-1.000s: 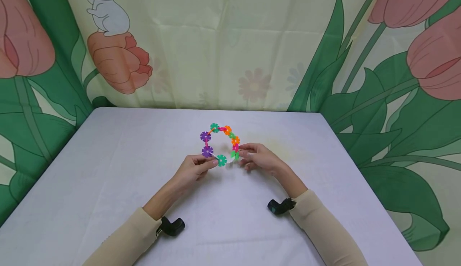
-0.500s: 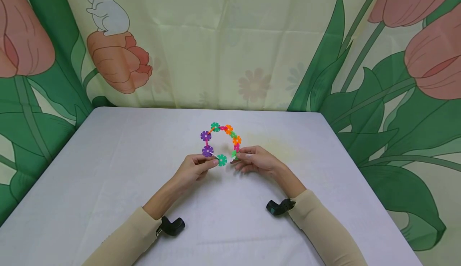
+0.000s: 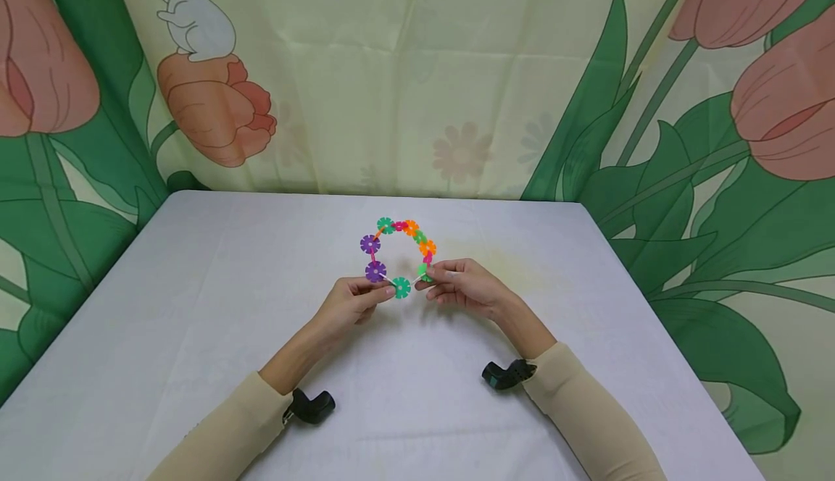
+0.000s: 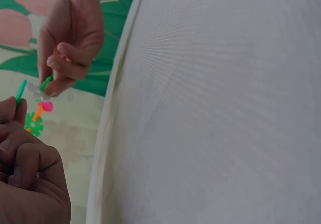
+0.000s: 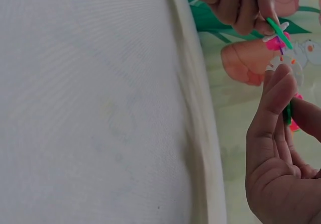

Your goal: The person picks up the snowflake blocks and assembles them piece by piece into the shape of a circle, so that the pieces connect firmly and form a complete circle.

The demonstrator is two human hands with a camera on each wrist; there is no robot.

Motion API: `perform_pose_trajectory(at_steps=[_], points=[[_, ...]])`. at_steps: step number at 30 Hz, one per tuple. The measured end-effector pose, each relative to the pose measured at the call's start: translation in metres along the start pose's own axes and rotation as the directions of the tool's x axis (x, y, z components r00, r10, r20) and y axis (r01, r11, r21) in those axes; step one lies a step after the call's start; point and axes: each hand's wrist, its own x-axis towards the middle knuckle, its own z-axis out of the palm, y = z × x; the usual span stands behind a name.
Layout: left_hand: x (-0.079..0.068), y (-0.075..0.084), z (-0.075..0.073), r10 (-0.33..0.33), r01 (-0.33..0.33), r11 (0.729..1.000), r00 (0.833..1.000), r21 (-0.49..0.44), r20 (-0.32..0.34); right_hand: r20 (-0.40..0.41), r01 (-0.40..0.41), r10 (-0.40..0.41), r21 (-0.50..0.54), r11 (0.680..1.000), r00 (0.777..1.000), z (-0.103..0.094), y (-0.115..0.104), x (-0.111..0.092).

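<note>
A ring of interlocked plastic snowflake discs (image 3: pixel 370 244) in purple, green, orange, pink and white is held up above the table between both hands. My left hand (image 3: pixel 349 304) pinches the dark green disc (image 3: pixel 401 288) at the ring's near side between thumb and fingers. Opposite it, my right hand (image 3: pixel 471 287) pinches the light green disc (image 3: pixel 423 272) at the lower right. A white disc, seen nearly edge-on, spans between those two green discs. In the right wrist view the green disc (image 5: pixel 287 113) shows between thumb and fingers. Fingers partly hide the near joints.
A white cloth covers the table (image 3: pixel 417 408). Behind it hangs a curtain (image 3: pixel 365 104) printed with tulips, leaves and a rabbit. Each wrist carries a small black camera, one on the left (image 3: pixel 312 407) and one on the right (image 3: pixel 507 374).
My right hand's fingers have shifted slightly left, towards the left hand, and the white disc now lines up with the dark green one. The ring has tipped up a little; the left hand barely moved.
</note>
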Motion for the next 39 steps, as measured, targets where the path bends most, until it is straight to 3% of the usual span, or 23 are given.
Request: perform_pose_trajectory(at_steps=[25, 39], points=[[0.0005, 0.0006, 0.0017, -0.040, 0.042, 0.999, 0.996, 0.025, -0.083, 0.006, 0.006, -0.006, 0.004, 1.000, 1.000, 0.0026, -0.0010, -0.0019], [0.0012, -0.0023, 0.0009, -0.048, 0.047, 0.999, 0.993, -0.007, -0.109, -0.037, 0.022, -0.021, 0.023, 0.999, 0.999, 0.0089, 0.0011, -0.0022]])
